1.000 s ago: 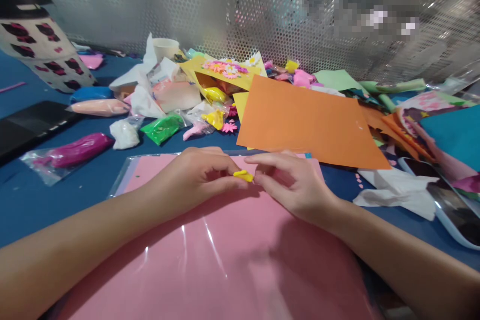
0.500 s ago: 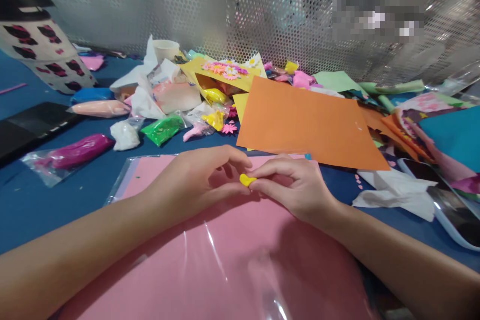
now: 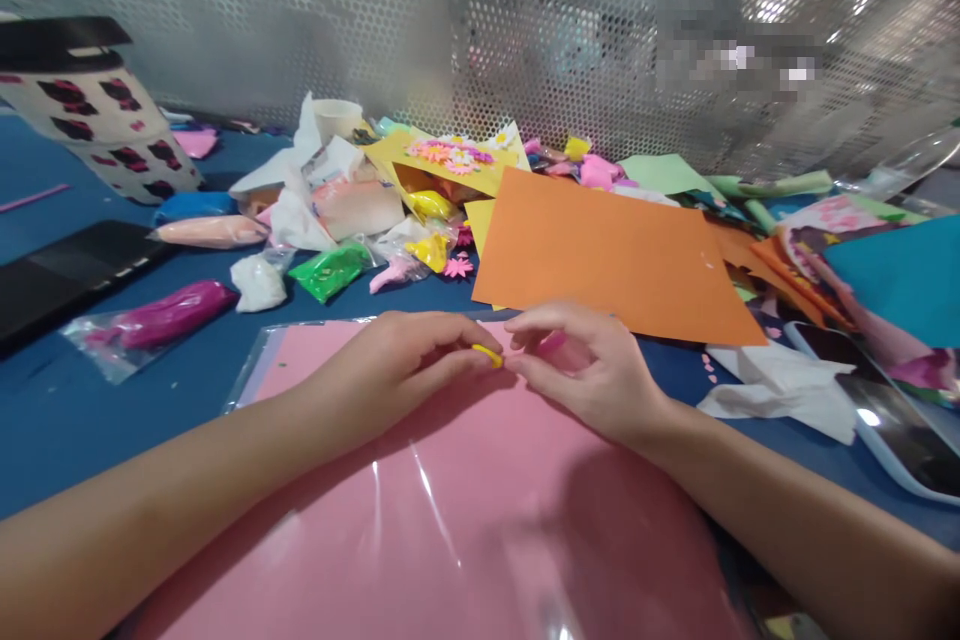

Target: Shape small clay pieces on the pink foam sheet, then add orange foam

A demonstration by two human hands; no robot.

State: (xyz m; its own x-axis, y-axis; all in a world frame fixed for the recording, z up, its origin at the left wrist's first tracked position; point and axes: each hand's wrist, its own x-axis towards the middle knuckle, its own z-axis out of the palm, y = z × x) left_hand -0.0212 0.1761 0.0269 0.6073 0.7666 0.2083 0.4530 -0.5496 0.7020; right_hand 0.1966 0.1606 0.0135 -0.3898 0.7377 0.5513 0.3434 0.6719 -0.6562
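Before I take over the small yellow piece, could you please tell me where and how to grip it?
I'd pinch the yellow piece lightly by its exposed end, coming from the person's right. The left hand covers its other end between thumb and finger, while the narrow free end points toward the right hand.

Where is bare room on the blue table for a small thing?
Mostly bare blue tabletop lies between the plastic-wrapped magenta lump and the left forearm. Beyond the hands, the wrapped green lump and rectangular orange paper crowd it.
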